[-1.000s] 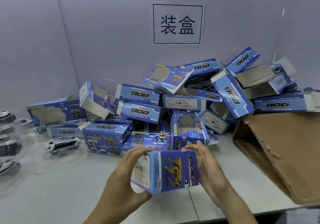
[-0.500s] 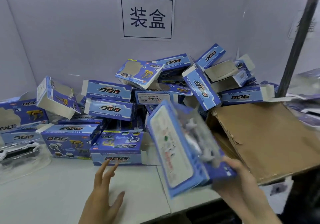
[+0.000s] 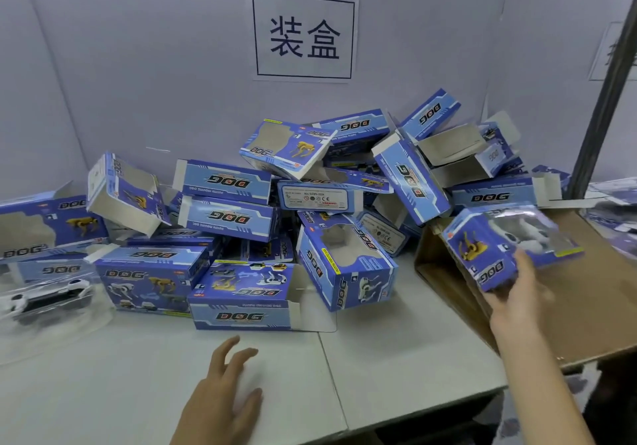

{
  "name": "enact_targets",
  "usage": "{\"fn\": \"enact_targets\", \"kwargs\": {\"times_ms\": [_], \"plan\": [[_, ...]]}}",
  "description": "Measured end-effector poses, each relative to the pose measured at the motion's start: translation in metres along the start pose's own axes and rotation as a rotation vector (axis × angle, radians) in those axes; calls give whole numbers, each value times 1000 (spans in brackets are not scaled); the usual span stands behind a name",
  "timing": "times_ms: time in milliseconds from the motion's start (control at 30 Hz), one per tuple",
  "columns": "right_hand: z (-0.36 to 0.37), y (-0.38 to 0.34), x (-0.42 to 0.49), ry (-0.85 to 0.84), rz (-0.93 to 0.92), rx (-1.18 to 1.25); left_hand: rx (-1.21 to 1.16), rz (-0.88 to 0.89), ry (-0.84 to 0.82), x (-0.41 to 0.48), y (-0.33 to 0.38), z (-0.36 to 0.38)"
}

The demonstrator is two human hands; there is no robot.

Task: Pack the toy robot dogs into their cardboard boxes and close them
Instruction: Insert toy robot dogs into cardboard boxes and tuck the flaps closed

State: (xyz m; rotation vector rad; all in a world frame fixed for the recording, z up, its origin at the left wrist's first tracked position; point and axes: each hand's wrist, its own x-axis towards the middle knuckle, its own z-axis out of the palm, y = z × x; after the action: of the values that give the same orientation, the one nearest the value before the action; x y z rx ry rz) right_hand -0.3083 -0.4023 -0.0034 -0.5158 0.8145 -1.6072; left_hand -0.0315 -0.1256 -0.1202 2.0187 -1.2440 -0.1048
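Note:
My right hand (image 3: pixel 517 293) grips a packed blue DOG box (image 3: pixel 496 248) from below, holding it over the brown cardboard carton (image 3: pixel 586 293) at the right. A white toy dog shows through the box's clear window. My left hand (image 3: pixel 224 396) hovers over the white table (image 3: pixel 103 393) with fingers spread, holding nothing. A heap of empty blue DOG boxes (image 3: pixel 241 217) fills the back of the table. At the far left a white toy robot dog (image 3: pixel 44 298) lies in a clear plastic tray.
A grey wall with a paper sign (image 3: pixel 303 36) stands behind the heap. A dark metal post (image 3: pixel 603 100) rises at the right. The table's front edge runs close to my arms. More flat blue packaging lies beyond the post.
My right hand has carried the packed box to the right, over the brown carton, after my left hand let go of it. My view has swung right.

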Motion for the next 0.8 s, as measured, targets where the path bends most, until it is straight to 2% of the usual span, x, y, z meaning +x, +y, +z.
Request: {"fn": "enact_targets", "kwargs": {"times_ms": [100,167,300,400,533,600,700,800], "plan": [[-14,0,0,63,-213,279,20,10,-6,0,-3,1],[-27,6,-2,4,-243,277,49,0,-9,0,-2,1],[-29,25,-5,-196,-149,-151,115,-24,2,-1,-5,5],[-11,36,-14,-356,-252,-396,141,-17,9,-1,-5,6],[19,62,-32,-692,-300,-686,151,-15,0,-1,-6,4],[33,76,-38,-698,-162,-739,136,-7,5,-3,-7,4],[45,90,-48,-654,232,-612,122,-1,9,-5,-8,3],[40,100,-51,-652,324,-581,103,19,11,-5,-10,3]]}}
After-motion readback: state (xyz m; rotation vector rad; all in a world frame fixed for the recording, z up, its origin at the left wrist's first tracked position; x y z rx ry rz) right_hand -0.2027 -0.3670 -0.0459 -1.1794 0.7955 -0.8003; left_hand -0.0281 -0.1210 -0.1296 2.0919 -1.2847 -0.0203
